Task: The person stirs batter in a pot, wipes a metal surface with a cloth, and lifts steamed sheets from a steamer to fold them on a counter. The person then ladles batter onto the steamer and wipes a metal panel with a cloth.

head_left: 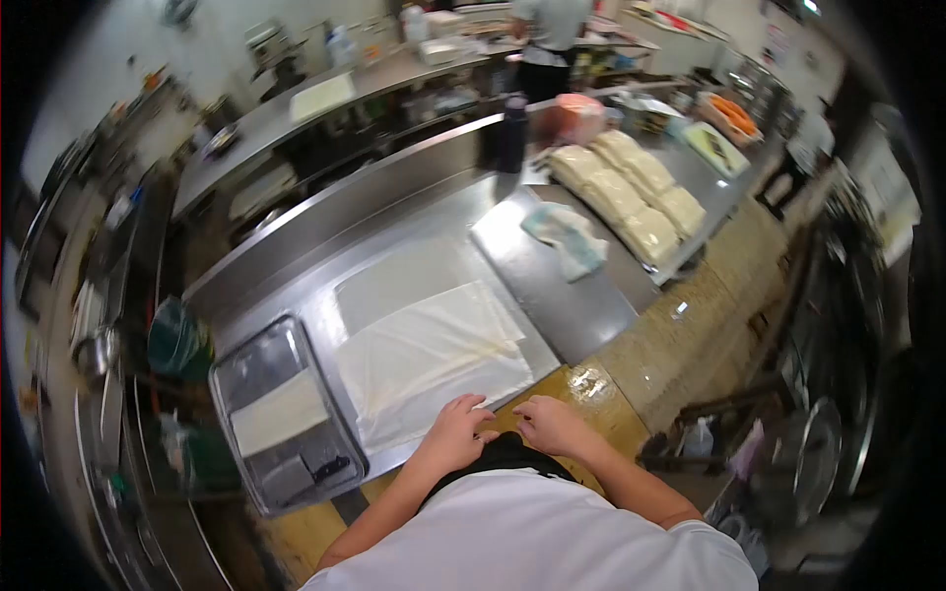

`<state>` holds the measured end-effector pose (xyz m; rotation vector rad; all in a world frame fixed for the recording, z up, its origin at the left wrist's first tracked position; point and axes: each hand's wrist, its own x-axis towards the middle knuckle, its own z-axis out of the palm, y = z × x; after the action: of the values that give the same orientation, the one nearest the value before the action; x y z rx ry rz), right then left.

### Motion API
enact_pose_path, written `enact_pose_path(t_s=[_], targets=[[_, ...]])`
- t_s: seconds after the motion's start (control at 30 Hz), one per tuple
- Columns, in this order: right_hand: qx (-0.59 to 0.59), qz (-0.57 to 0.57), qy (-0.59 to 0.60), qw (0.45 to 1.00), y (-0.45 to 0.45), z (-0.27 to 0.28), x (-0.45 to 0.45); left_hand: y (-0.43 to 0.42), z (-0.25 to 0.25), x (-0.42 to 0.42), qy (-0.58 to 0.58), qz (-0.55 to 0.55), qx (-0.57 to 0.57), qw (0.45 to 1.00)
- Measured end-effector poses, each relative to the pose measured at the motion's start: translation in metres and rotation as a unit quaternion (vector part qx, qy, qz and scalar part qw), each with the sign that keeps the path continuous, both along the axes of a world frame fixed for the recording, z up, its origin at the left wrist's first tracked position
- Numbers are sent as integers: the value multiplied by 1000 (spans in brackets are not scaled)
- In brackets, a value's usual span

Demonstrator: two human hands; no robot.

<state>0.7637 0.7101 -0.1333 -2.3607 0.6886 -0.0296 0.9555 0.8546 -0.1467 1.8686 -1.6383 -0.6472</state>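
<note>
My left hand is at the near edge of the steel table, its loosely bent fingers apart and nothing in it. Beside it, in front of my waist, my right hand is also empty, with its fingers apart. Just beyond my left hand lies a thin white sheet, wrinkled and partly overlapping a flat translucent sheet; I cannot tell if it is cloth or dough. To the left, a dark metal tray holds a pale rectangular sheet and a scraper with a black handle.
A crumpled towel lies on the steel worktop. Behind it are packed pale blocks, a cutting board with a knife and a basket of orange items. A green bin stands left. Two people are farther back.
</note>
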Motion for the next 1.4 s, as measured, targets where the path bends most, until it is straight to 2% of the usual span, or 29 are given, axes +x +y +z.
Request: enact_pose_path(t_s=[0.13, 0.27, 0.43, 0.57, 0.73, 0.87, 1.07, 1.23, 1.3, 1.4], targets=[[-19, -98, 30, 995, 36, -3, -39, -6, 4, 9, -14, -103, 25, 994], [-27, -235, 24, 971, 98, -3, -63, -3, 16, 14, -28, -222, -14, 975], [36, -387, 14, 921, 199, 6, -57, 22, 3, 2, -10, -363, -48, 931], [77, -439, 31, 895, 268, 12, -62, 45, 0, -30, 12, -458, -32, 888], [70, -506, 46, 858, 343, 13, -85, 79, 3, -82, 35, -550, -35, 834], [23, -590, 4, 807, 401, 9, -104, 109, 6, -127, 47, -612, -50, 788], [8, -691, 7, 723, 523, 22, -162, 183, 19, -213, 22, -700, -33, 713], [3, -815, 4, 580, 676, -5, -231, 283, 22, -304, 21, -763, -35, 645], [42, -859, 15, 510, 744, -3, -259, 331, 26, -342, 7, -793, -27, 608], [3, -925, 61, 375, 851, -17, -291, 396, 10, -399, 21, -839, -36, 542]])
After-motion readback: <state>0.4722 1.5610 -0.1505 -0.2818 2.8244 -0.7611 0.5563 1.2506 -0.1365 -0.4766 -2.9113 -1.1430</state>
